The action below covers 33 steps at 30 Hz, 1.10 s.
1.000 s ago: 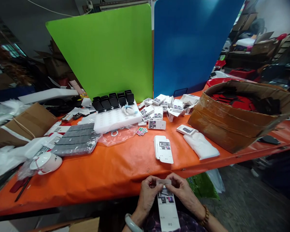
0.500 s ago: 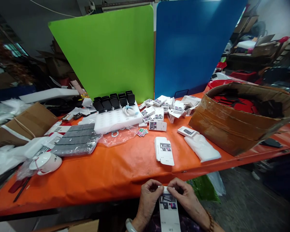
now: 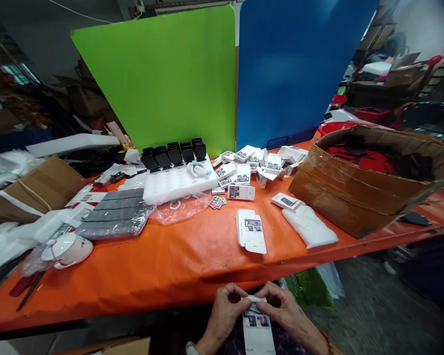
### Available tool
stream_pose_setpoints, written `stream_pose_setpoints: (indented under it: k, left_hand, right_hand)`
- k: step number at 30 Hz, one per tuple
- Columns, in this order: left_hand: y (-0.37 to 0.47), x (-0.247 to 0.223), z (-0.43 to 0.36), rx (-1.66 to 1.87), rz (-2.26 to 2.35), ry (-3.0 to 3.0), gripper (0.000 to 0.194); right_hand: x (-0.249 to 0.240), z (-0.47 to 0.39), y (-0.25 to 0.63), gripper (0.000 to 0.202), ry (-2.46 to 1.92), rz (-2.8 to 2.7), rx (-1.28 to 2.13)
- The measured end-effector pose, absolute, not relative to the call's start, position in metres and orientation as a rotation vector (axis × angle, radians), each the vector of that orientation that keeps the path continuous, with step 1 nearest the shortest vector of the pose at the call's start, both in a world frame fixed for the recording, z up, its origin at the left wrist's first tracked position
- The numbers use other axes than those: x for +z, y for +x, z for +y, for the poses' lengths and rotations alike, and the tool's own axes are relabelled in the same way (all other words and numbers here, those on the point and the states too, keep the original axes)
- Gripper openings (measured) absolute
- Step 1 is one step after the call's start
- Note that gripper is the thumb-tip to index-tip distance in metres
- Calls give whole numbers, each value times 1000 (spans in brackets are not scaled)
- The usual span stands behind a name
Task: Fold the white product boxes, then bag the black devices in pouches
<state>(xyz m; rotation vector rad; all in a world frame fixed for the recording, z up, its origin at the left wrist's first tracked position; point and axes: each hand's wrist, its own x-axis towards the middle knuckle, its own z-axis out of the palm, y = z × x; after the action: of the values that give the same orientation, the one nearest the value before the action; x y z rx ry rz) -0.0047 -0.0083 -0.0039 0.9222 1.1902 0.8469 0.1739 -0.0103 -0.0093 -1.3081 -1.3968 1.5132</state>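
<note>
Below the table's front edge, both hands hold one white printed box (image 3: 258,331) by its upper end. My left hand (image 3: 225,311) pinches its top left corner between thumb and fingers. On the other corner, my right hand (image 3: 281,306) is closed in a similar pinch. Small pictures show on the box's face, and its lower end runs out of view. A stack of flat, unfolded white boxes (image 3: 251,231) lies on the orange table (image 3: 163,276) just beyond the hands. Farther back is a pile of white boxes (image 3: 243,174).
A large cardboard carton (image 3: 329,192) with red and black pieces stands at right, beside a white foam pouch (image 3: 311,227). Black stands (image 3: 173,154) sit on white foam (image 3: 177,185). At left are a white cup (image 3: 72,250) and a grey plastic-wrapped pack (image 3: 114,214).
Both hands and the held box have moved slightly down in view. The fingers have drawn closer over the box's top end. Things on the table stay put.
</note>
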Motion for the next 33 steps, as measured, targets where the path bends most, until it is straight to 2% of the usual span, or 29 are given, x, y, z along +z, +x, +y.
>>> stream_pose_setpoints:
  k: [5,8,12,15,17,19,22,26,33]
  left_hand:
    - [3,10,2,998,1165,913,22]
    - [-2,20,15,1160,1222,832,27]
    - [-12,27,29,1286,1287,799,30]
    - [-12,26,33,1227,1302,884,29]
    - [-6,24,33,1173,1331,981,29]
    - [2,22,33,1138,1334,1136,31]
    - [11,16,34,1076,1316,1441,43]
    - [14,3,36,911,1338,1740,58]
    - [8,-10,36,821,1329,1874,59]
  right_hand:
    - [23,22,183,16,-1306,-1547,1731]
    - [62,73,192,18,-1298,-1704,1680]
    - [119,155,202,31,-1233,-1515,1105]
    - [138,195,202,41,-1251,-1331,709]
    - [133,203,197,37,-1398,-1557,634]
    - [116,201,190,25,-1544,-1905,692]
    - [86,190,180,15,-1636,-2178,768]
    - [64,182,171,24,-1707,-2281,732]
    - [66,189,163,35,-1789,-2331,731]
